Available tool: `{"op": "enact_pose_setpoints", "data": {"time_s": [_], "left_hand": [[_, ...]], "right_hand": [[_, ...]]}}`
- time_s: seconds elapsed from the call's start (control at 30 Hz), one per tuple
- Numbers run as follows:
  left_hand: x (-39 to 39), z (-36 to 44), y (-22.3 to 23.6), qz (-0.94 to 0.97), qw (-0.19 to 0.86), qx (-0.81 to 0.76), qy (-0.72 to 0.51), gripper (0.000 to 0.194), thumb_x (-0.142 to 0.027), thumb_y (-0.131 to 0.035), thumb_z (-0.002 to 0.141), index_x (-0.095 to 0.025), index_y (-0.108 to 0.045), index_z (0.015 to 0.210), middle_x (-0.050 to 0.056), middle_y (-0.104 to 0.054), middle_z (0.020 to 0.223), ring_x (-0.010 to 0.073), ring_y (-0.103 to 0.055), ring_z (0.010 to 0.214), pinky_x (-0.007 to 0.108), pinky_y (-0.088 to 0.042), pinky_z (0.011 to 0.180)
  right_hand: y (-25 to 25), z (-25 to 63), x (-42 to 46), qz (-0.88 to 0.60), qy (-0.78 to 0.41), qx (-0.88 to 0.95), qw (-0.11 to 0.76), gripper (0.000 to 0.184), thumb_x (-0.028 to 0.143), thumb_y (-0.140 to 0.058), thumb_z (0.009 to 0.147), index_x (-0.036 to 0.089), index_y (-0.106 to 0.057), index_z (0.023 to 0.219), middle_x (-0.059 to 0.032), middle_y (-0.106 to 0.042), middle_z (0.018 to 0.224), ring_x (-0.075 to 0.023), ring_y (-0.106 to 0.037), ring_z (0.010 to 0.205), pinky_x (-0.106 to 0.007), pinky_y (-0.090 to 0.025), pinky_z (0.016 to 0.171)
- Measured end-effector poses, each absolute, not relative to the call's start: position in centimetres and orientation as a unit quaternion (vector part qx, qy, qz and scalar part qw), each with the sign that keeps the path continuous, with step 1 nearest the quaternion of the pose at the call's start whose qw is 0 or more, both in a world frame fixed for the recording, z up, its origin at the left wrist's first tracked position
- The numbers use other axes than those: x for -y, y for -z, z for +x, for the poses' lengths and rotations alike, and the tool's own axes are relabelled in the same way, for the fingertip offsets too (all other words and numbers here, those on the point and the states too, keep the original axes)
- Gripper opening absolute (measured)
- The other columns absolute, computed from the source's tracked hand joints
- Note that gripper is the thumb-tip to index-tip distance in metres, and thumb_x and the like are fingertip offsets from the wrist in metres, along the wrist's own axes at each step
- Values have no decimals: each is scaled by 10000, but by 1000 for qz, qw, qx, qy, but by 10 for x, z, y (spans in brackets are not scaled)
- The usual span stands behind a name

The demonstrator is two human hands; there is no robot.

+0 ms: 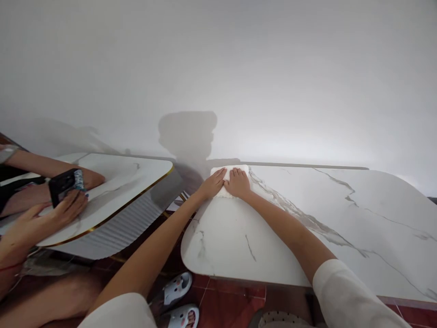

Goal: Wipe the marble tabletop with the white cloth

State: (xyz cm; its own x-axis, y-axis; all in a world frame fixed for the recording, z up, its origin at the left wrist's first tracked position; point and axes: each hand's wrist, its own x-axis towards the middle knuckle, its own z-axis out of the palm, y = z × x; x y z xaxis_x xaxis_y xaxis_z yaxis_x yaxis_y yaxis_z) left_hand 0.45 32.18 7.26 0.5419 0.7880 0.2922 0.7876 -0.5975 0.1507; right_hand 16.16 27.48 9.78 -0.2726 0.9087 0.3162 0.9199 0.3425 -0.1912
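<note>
A folded white cloth [228, 193] lies on the far left corner of a white marble-patterned table [232, 241], close to the wall. My left hand [214, 183] presses flat on the cloth's left part, fingers stretched forward and pointing slightly right. Beside it my right hand [238, 183] rests on the cloth with its fingers extended toward the wall. The two thumbs almost meet in the middle. Part of the cloth is hidden under both palms.
A second marble-patterned table [136, 177] with a gold edge stands at the left, across a narrow gap. Another person's hand [68, 209] there is at a dark phone [66, 186]. The wall [290, 91] runs behind both tables. Slippers [177, 288] are on the red tiled floor [225, 300].
</note>
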Motion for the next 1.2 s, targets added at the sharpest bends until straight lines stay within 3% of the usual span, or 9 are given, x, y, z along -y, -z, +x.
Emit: {"op": "enact_pose_setpoints", "data": {"time_s": [0.2,0.4,0.6,0.73,0.97,1.2], "left_hand": [[-242,-31,-71,875,-4,-455,-163,596,-298,-169,897,-64,-321,1424,137,-335,1496,208,-290,1390,386,-262,1138],[-137,-47,-68,846,-44,-504,-168,609,-290,-225,863,-143,-297,1450,99,-425,1448,240,-344,1366,437,-297,1131],[-73,-16,-73,827,-69,-541,-139,588,-284,-251,851,-69,-385,1382,162,-444,1415,258,-382,1336,422,-296,1132],[-84,18,-74,818,-58,-555,-138,540,-238,-278,845,-59,-433,1330,168,-479,1383,273,-412,1308,456,-334,1105],[-159,62,-79,810,-36,-550,-197,510,-183,-297,839,-33,-465,1296,162,-491,1375,260,-397,1319,431,-312,1118],[-246,59,-78,810,33,-523,-263,500,-251,-342,821,-121,-514,1273,92,-503,1382,209,-411,1311,386,-303,1126]], "right_hand": [[-102,132,-198,-560,2,806,191,624,365,-360,926,-80,-376,1363,-271,-375,1436,-357,-319,1346,-481,-216,1104],[-105,122,-115,-501,-17,847,175,640,376,-351,926,-81,-370,1375,-255,-366,1447,-351,-330,1342,-462,-231,1108],[-100,154,-67,-444,-16,875,194,599,347,-388,907,-48,-413,1358,-234,-400,1435,-329,-353,1330,-444,-244,1106],[-98,182,-75,-442,-14,876,195,542,323,-387,898,37,-445,1355,-184,-428,1432,-302,-380,1318,-452,-263,1089],[-96,206,-145,-483,7,860,165,537,287,-356,909,-8,-434,1352,-198,-423,1432,-289,-372,1322,-400,-256,1078],[-89,204,-223,-520,24,834,183,523,275,-350,913,-26,-443,1330,-214,-431,1421,-283,-365,1319,-397,-248,1069]]}}
